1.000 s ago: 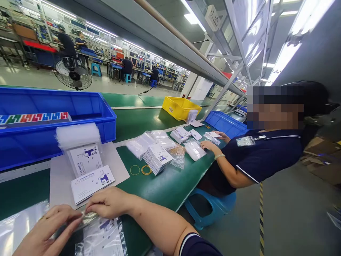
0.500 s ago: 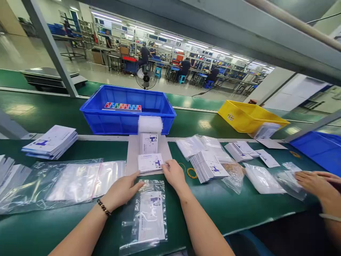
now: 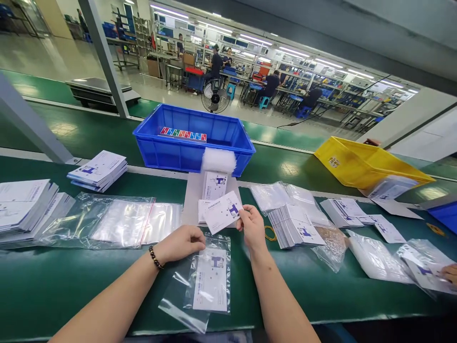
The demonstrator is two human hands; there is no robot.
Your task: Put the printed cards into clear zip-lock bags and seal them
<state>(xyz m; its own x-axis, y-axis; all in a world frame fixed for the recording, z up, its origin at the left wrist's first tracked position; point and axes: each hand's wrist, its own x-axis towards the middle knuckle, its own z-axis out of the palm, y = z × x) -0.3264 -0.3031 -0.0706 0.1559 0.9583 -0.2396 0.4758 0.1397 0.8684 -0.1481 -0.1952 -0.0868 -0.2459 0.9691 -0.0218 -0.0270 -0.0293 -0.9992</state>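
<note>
My right hand pinches a white printed card by its right edge and holds it just above a small stack of cards on a grey board. My left hand rests curled on the top edge of a clear zip bag that lies on the green table and has a printed card inside. Behind the board, a card stands propped against a white foam roll.
A blue bin stands behind the board; a yellow bin is at the right. Empty clear bags and card stacks lie at left. More cards, bags and rubber bands lie at right. A co-worker's fingers show at the right edge.
My right hand has lifted the top card off the stack. My left hand has curled onto the zip bag's top edge. The view has swung left.
</note>
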